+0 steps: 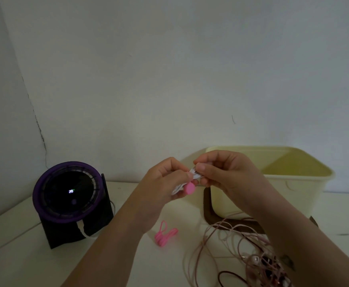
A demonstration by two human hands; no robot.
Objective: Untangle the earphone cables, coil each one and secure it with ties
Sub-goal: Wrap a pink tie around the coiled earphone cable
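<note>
Most of white cable (pixel 194 172) buried betw. fingers of my L hand (pixel 161 181) & R hand (pixel 225 172), loop count unreadable. Of pink tie (pixel 189 188) only round end shows. The cable tangle (pixel 258 259) goes under R forearm, cut off by bottom edge. Digits on fan display (pixel 71 191) too small, blurry.

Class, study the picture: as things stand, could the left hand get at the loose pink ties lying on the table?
Probably yes: the pink ties lie uncovered on the table close by the left hand, with nothing between. But it pinches the white coil, so it must let go first.
</note>
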